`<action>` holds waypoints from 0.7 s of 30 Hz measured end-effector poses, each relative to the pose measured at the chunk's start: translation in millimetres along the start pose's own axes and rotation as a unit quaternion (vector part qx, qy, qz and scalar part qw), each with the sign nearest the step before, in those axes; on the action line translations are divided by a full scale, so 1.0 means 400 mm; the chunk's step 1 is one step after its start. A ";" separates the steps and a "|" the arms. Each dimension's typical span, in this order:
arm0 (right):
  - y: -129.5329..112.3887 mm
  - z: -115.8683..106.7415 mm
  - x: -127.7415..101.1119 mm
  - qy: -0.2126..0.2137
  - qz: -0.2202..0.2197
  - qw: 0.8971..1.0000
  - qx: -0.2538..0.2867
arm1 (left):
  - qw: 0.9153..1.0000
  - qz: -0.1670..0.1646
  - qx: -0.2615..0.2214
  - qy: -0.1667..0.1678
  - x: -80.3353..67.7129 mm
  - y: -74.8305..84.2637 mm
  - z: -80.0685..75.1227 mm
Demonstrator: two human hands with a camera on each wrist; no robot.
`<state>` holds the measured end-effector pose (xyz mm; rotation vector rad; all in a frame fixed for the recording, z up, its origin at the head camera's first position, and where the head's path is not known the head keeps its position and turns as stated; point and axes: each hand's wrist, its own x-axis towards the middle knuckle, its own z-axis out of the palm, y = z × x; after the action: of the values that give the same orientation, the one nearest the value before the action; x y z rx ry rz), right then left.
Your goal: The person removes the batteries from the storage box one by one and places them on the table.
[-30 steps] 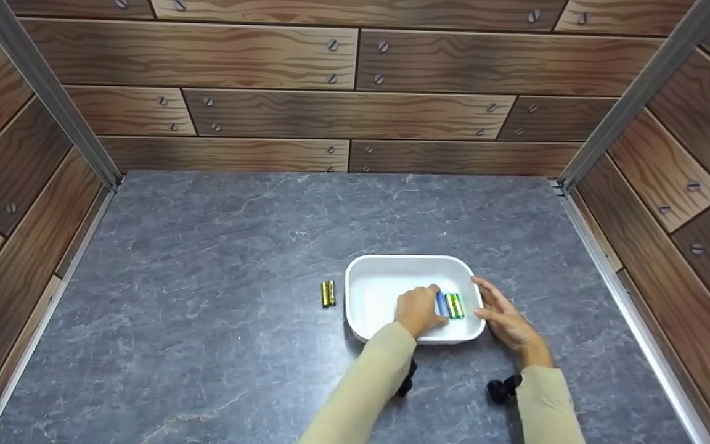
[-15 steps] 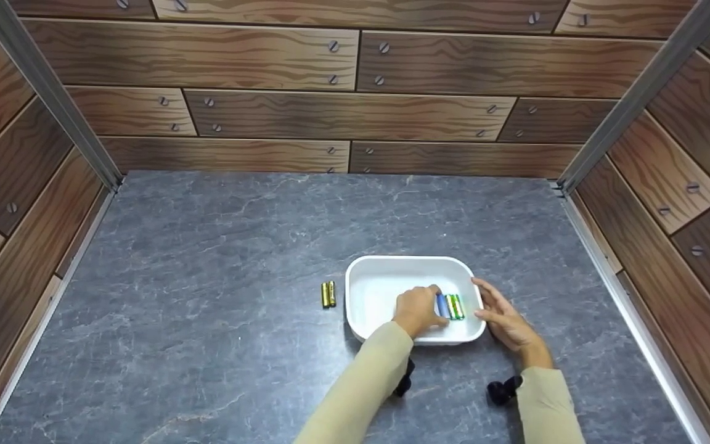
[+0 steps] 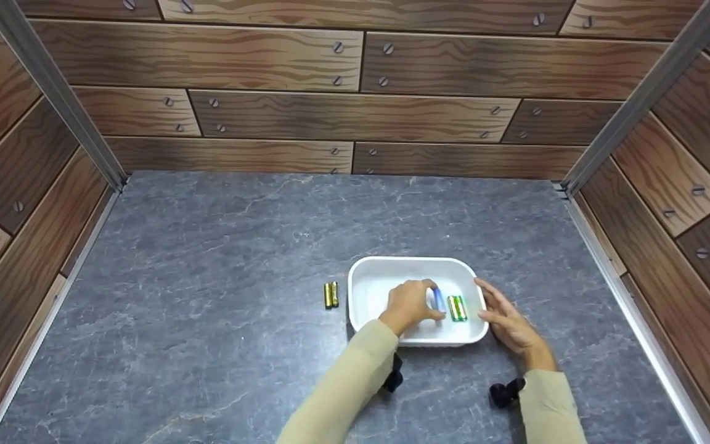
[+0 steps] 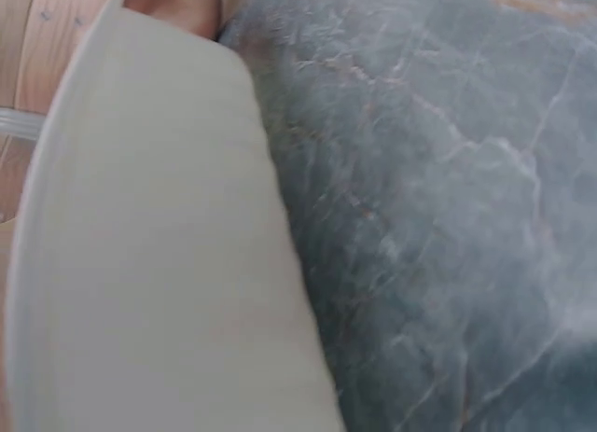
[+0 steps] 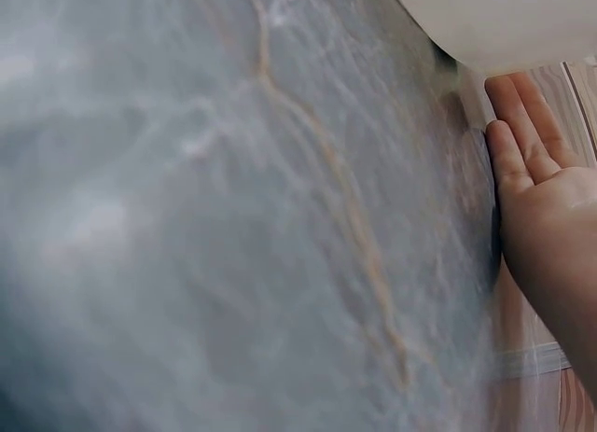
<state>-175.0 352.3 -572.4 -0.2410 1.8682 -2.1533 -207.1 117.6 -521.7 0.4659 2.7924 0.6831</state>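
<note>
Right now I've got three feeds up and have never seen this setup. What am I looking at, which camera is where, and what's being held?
There is no machine here: a person works with two bare hands. The wide picture comes from a camera on their head, looking down at a grey stone-patterned table walled by wood-look panels. The two blurry close-ups come from cameras on each wrist; they show mostly tabletop and the dish's pale side.

On the table stands a white dish. Inside it lie two green batteries. The left hand reaches into the dish and pinches a blue battery. The right hand, fingers straight, rests against the dish's right side. Two gold batteries lie on the table left of the dish.
</note>
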 end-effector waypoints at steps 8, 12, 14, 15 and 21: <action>-0.004 -0.001 -0.002 0.002 0.012 1.000 -0.001 | 0.999 0.028 -0.008 0.018 -0.017 -0.014 -0.035; -0.003 0.000 -0.001 0.014 0.013 1.000 0.006 | 0.999 0.040 -0.005 0.015 -0.030 -0.021 -0.049; -0.001 0.000 0.000 0.017 0.012 1.000 0.011 | 0.999 0.048 -0.003 0.015 -0.037 -0.025 -0.055; -0.001 0.000 0.000 0.017 0.011 1.000 0.012 | 0.999 0.052 -0.004 0.017 -0.041 -0.027 -0.058; 0.001 0.001 0.002 0.006 0.004 1.000 0.014 | 0.997 0.070 -0.012 0.025 -0.057 -0.040 -0.070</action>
<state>-175.6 351.8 -572.8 -0.2142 1.8407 -2.1794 -198.2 84.7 -501.7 0.6547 2.8156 0.7663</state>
